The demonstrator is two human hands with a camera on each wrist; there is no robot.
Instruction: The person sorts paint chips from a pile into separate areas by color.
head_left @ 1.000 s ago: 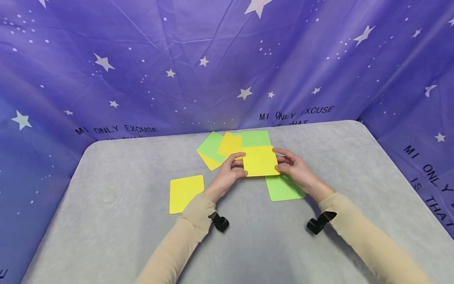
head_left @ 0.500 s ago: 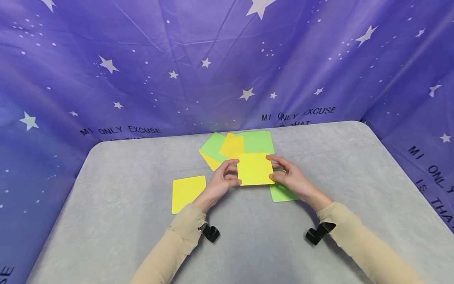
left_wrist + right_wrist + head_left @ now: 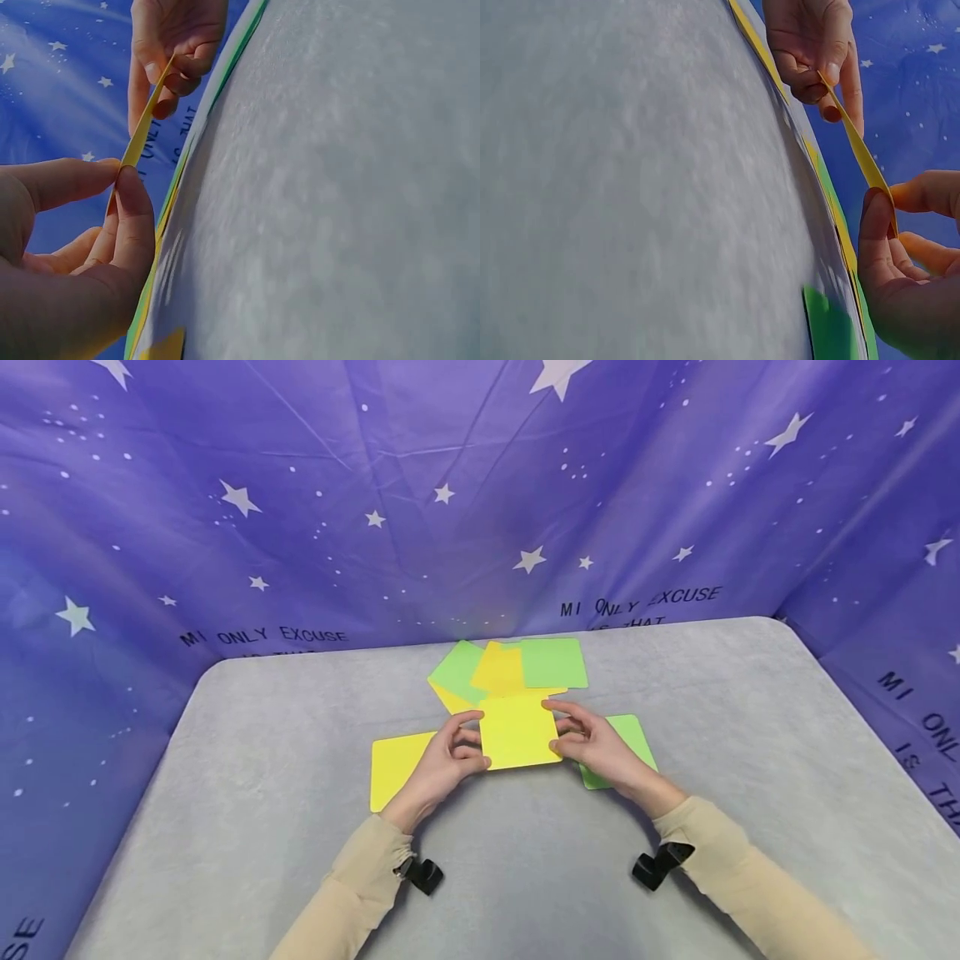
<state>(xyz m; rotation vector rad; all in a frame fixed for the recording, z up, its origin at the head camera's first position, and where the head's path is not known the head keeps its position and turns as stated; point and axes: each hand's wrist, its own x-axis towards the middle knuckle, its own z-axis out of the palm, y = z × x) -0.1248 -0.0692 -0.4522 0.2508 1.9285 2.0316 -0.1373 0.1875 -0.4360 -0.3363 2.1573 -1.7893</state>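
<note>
Between my two hands a square yellow card (image 3: pixel 519 733) is held up off the table, its face toward the head camera. My left hand (image 3: pixel 438 767) pinches its left side between thumb and fingers. On the opposite side my right hand (image 3: pixel 603 753) pinches the card the same way. Both wrist views show the yellow card (image 3: pixel 139 139) nearly edge-on, thin and slightly bent, clear of the tabletop. Partly behind my left hand lies another yellow card (image 3: pixel 393 768). A green card (image 3: pixel 633 739) lies flat under my right hand, which covers part of it.
At the table's far edge, green and yellow cards overlap in a loose pile, with a green card (image 3: pixel 555 662) at its right end and a tilted green card (image 3: pixel 459 670) at its left. A blue-purple star-patterned curtain (image 3: pixel 450 552) stands behind the grey table (image 3: pixel 262 718).
Both hands have drawn the held yellow card nearer and to the left, away from the pile. More of the green card on the right and of the pile now shows.
</note>
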